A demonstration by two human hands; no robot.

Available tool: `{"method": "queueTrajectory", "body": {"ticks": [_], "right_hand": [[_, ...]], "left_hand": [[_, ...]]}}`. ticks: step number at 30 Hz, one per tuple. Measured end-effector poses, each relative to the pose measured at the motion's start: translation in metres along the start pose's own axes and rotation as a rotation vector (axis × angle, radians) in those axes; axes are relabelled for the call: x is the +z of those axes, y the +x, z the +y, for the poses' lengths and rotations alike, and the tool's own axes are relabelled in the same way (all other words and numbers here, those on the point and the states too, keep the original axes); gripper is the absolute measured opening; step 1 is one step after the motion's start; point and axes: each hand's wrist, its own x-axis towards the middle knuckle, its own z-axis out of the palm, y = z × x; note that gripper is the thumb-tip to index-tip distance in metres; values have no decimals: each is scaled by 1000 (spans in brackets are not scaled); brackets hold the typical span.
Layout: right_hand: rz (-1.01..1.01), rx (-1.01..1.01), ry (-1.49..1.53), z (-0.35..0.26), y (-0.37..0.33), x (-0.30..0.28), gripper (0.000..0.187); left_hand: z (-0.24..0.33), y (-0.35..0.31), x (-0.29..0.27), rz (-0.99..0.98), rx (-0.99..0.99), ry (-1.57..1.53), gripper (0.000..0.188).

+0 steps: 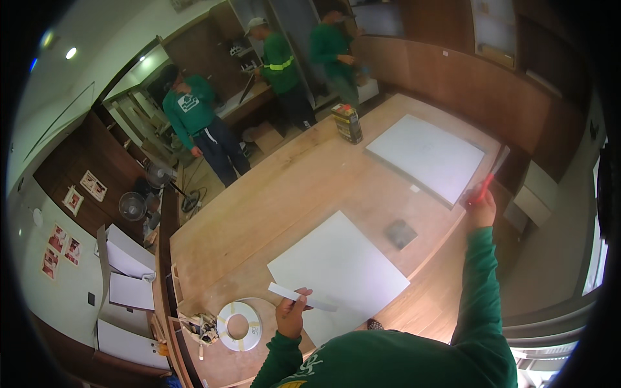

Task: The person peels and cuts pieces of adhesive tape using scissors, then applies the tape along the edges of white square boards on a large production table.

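My left hand [292, 315] is closed around a short, flat white strip [283, 292], held over the near corner of a white panel [339, 262]. Out to the right, beyond the table's edge, my right hand [482, 208] grips a red-handled tool [480, 192]. A pale, flat blade-like part points up and away from its handle; its exact kind is unclear. A second white panel [427, 155] lies farther back, close to that tool. Left of my left hand rests a wide roll of white edge banding [223, 324] with a round opening in its middle.
The wooden table [259, 213] carries a dark rectangular can [347, 123] and a small grey square piece [400, 234]. Odds and ends [199, 328] lie beside the roll. Three people in green shirts stand beyond the table. Fans [133, 205] stand on the left.
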Motion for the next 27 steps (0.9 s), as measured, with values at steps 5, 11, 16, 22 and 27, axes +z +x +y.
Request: {"method": "queueTrajectory", "body": {"ticks": [5,11,16,22,27], "right_hand": [[26,93,51,-2,9,-18,21],[51,215,-36,27,-5,-29,19],[48,367,-395,98,-41,-78,12],[-419,707,-1325,190,-120,-202,25],[-601,975,-1367,188,-179,-222,28]], "left_hand": [[-2,3,-3,-7,-15,-10,29],[-4,5,0,-5,2,4,29],[-4,6,1,-16,5,-12,28],[21,28,-14,-331,109,458,22],[132,62,15,-717,587,1204,14]]}}
